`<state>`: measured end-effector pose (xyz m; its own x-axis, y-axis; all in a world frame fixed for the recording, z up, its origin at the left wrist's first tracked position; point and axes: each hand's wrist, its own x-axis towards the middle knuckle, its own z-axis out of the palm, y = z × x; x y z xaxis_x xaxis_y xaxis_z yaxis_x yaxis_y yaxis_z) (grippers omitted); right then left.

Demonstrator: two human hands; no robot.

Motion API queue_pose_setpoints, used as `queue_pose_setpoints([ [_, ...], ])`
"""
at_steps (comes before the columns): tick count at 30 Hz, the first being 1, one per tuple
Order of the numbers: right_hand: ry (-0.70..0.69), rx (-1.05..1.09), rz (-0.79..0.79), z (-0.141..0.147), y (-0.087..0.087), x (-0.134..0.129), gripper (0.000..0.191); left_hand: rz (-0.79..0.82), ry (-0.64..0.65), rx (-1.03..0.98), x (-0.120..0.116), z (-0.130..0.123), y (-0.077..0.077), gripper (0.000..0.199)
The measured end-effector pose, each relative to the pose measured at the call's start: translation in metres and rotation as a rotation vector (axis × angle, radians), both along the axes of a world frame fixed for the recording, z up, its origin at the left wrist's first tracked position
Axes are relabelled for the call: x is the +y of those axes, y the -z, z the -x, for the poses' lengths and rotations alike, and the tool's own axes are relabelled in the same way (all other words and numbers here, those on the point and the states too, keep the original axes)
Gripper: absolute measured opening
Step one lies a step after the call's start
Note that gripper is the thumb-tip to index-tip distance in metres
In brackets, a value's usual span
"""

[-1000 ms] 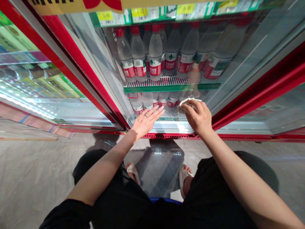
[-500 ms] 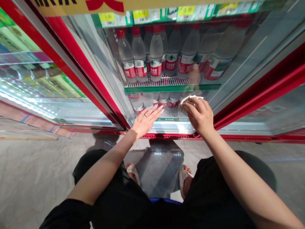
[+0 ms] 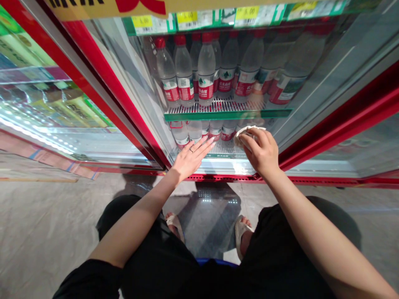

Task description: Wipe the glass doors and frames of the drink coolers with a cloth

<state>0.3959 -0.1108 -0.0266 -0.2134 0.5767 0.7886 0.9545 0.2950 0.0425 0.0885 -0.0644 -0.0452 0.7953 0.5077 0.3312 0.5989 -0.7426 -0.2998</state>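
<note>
A white cloth (image 3: 239, 136), bunched at its rim, lies against the glass door (image 3: 218, 165) of a red-framed drinks cooler, just below the green shelf edge (image 3: 227, 115). The right hand (image 3: 263, 150) grips it: the fingers bend forward over the cloth in a narrow hold, with the back of the hand turned up and the knuckles raised. From where I stand, the fingertips are partly lost in the folds, and I cannot tell how many press on the glass. The right forearm slants up and inward from the lower right, its wrist slightly bent. A faint reflection of this hand shows in the pane above it.

The left hand (image 3: 193, 158) holds nothing. It is spread flat on the glass, palm down, its straight fingers nearly together and pointing up toward the cloth, well apart from it; one finger bears a ring (image 3: 191, 150). The left forearm rises from a dark sleeve (image 3: 89, 278) at the elbow.

Behind the pane, red-capped bottles (image 3: 205, 79) stand upright on the upper shelf, with a lower row (image 3: 215, 129) beneath. Price tags (image 3: 187, 17) line the shelf edge above them. The person's knees are parted, in dark trousers (image 3: 156, 245); two pale sandals (image 3: 240, 236) rest on the grey floor (image 3: 56, 232).
</note>
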Motion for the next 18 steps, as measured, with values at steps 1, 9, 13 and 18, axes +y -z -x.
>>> queue_pose_setpoints([
  [1,-0.023,-0.001,0.019,0.0011,-0.0007,-0.0002,0.029,0.005,-0.002,0.001,0.0000,-0.0001,0.0000,0.101],
  [9,-0.138,-0.146,0.054,0.0060,-0.0030,-0.0015,0.024,0.002,0.003,0.011,-0.0002,-0.0007,0.0003,0.095],
  [13,-0.108,-0.049,0.039,0.0006,0.0008,-0.0002,0.027,0.003,0.001,0.006,0.0000,-0.0005,0.0003,0.098],
  [18,-0.048,0.083,0.019,0.0019,0.0005,0.0010,0.037,-0.004,0.000,0.005,-0.0005,-0.0005,-0.0018,0.097],
])
